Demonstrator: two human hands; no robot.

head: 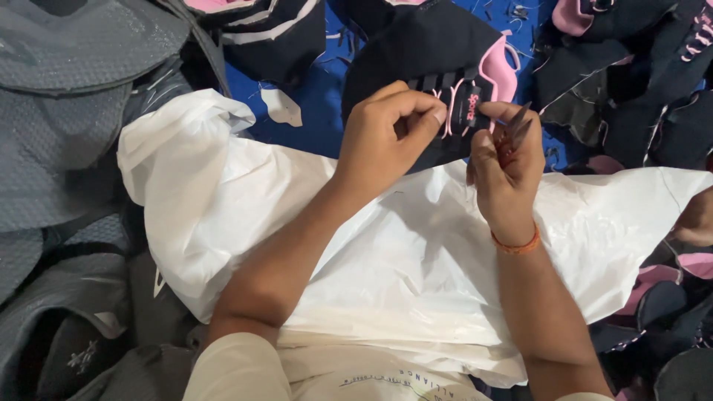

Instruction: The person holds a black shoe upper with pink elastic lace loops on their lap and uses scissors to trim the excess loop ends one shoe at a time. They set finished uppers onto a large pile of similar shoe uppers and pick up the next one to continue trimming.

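My left hand (390, 130) pinches the edge of a black shoe upper (416, 52) with pink trim and pink laces, holding it over a white plastic sheet (297, 223) on my lap. My right hand (505, 167) grips small scissors (518, 126), red-handled, blades pointing up beside the tongue label of the upper. An orange band sits on my right wrist (516, 243). The two hands are close together, nearly touching at the upper's lace area.
Grey mesh shoe pieces (67, 96) pile up at the left. More black and pink uppers (639, 67) lie at the right and top on a blue surface (312, 96). Another person's hand (698, 219) shows at the right edge.
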